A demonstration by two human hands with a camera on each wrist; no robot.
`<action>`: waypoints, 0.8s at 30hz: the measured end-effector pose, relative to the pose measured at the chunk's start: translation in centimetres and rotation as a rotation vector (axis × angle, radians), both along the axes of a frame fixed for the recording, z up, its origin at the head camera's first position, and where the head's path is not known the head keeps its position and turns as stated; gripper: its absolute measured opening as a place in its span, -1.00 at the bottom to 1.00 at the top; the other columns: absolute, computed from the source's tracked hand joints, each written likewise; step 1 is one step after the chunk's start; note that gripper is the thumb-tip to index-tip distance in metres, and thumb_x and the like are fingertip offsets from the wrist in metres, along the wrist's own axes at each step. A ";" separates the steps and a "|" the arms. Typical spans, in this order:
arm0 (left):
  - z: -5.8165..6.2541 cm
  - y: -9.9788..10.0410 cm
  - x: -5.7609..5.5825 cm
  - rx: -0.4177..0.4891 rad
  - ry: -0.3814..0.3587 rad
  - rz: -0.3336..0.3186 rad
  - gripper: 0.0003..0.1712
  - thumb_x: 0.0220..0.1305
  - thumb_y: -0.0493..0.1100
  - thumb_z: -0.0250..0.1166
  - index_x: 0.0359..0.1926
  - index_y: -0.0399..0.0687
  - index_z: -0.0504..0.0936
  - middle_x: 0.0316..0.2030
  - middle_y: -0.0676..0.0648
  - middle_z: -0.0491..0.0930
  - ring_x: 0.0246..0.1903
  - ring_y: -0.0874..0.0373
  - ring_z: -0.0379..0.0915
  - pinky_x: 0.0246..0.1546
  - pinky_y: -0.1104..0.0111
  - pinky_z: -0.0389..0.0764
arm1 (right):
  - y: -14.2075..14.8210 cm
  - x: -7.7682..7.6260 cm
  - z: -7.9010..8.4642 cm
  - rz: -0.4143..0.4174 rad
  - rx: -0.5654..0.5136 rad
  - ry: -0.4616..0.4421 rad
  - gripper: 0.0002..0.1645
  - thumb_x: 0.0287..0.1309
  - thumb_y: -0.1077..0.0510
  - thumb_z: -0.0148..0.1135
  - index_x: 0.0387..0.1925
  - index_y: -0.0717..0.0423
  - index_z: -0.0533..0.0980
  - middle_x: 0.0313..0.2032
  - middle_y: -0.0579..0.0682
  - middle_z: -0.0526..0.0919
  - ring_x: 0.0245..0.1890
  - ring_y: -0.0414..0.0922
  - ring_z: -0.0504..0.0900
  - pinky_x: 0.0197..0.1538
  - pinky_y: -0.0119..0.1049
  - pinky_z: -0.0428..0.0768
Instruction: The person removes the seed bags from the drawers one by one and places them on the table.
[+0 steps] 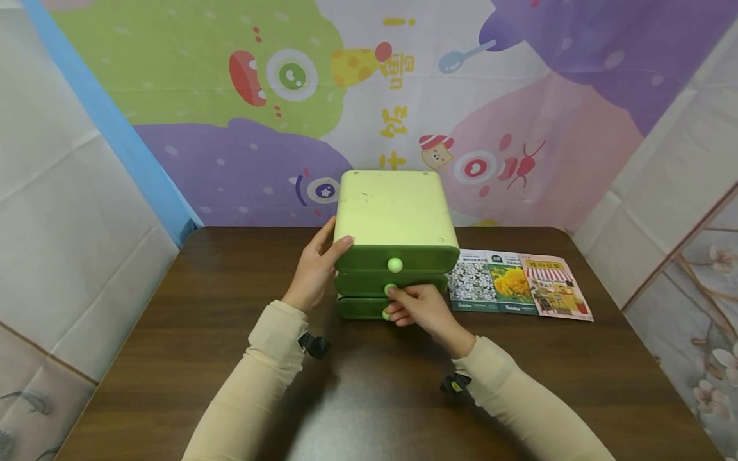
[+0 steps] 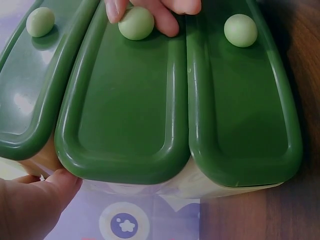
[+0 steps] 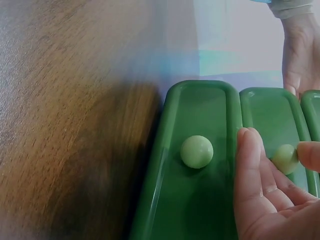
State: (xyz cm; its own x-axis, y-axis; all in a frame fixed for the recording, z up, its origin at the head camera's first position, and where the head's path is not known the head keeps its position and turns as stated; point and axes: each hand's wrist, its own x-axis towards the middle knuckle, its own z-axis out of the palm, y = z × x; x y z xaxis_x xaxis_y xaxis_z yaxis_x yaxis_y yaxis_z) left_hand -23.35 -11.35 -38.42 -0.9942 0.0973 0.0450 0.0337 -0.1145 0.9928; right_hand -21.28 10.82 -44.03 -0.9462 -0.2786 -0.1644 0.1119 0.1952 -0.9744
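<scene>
A small three-drawer cabinet has a pale yellow-green top, dark green drawer fronts and round light-green knobs. My left hand rests against its left side, the thumb by the upper front corner. In the left wrist view that thumb touches the side just behind the drawer fronts. My right hand pinches the middle drawer's knob between thumb and fingers. Its other fingers extend in front of the bottom drawer, whose knob shows bare in the right wrist view. The top drawer's knob is untouched.
Right of the cabinet lie three flat printed packets: one with white flowers, one with a yellow flower and one with a striped awning. A cartoon-printed cloth hangs behind the dark wooden table.
</scene>
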 end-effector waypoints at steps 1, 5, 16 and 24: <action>0.0 0.0 0.0 -0.001 0.001 0.000 -0.19 0.37 -0.01 0.21 0.54 0.21 0.06 0.42 -0.04 0.24 -0.20 0.25 0.46 -0.44 0.44 0.39 | 0.0 0.0 0.0 -0.003 0.000 0.000 -0.44 0.34 -0.04 0.19 -0.17 0.50 0.63 -0.44 0.09 0.77 -0.52 -0.19 0.71 -0.34 -0.27 0.73; 0.0 0.0 0.1 -0.002 0.005 -0.001 -0.19 0.38 -0.01 0.21 0.54 0.20 0.05 0.42 -0.04 0.23 -0.22 0.25 0.46 -0.47 0.45 0.39 | -0.1 0.0 0.1 -0.012 0.002 -0.003 -0.45 0.33 -0.03 0.20 -0.19 0.50 0.64 -0.45 0.09 0.76 -0.52 -0.19 0.71 -0.34 -0.27 0.73; 0.1 -0.1 0.1 0.004 0.007 -0.012 -0.17 0.37 0.02 0.20 0.55 0.20 0.03 0.44 -0.01 0.20 -0.17 0.25 0.47 -0.45 0.47 0.42 | 0.1 -0.1 -0.1 0.004 0.013 0.005 -0.42 0.31 -0.07 0.22 -0.20 0.49 0.65 -0.36 0.25 0.76 -0.44 -0.07 0.76 -0.25 -0.15 0.74; 0.1 -0.1 0.1 0.011 0.014 -0.025 -0.16 0.38 0.02 0.20 0.56 0.16 0.00 0.47 -0.01 0.14 -0.05 0.21 0.48 -0.31 0.47 0.54 | 0.3 0.3 0.1 0.010 0.020 0.014 -0.42 0.31 -0.08 0.22 -0.23 0.48 0.66 -0.37 0.25 0.76 -0.46 -0.08 0.75 -0.24 -0.10 0.74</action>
